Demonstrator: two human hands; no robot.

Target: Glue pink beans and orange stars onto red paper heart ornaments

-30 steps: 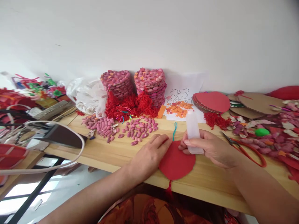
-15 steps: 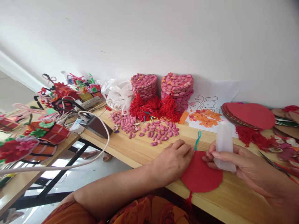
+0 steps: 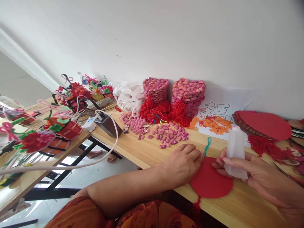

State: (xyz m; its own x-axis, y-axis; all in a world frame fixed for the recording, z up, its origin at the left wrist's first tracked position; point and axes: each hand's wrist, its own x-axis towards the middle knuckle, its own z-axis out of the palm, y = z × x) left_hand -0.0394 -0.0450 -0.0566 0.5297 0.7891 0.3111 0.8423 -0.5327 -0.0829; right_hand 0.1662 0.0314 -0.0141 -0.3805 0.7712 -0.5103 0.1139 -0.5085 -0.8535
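A round red card disc point(image 3: 211, 183) lies at the front edge of the table, with a teal cord loop point(image 3: 207, 145) at its top and a red tassel point(image 3: 197, 205) hanging below. My left hand point(image 3: 184, 163) is closed over the disc's upper left edge, fingers bent and pressed together; its thumb is hidden. In my right hand point(image 3: 251, 167) is a translucent white squeeze bottle point(image 3: 236, 155), held upright over the disc's right side. The fingertips of that hand come close to the card; whether they touch it I cannot tell.
Loose pink peanuts point(image 3: 169, 134) lie beyond my left hand, before two peanut-covered stacks point(image 3: 188, 91) with red tassels. Orange paper cutouts point(image 3: 216, 125) sit on a printed sheet. Red discs point(image 3: 266, 123) are piled right, near scissors point(image 3: 280, 169). A white cable point(image 3: 111, 145) crosses left.
The view has turned slightly left, so everything appears further right and a little lower. Both hands keep their hold, and the disc and bottle stay in place between them.
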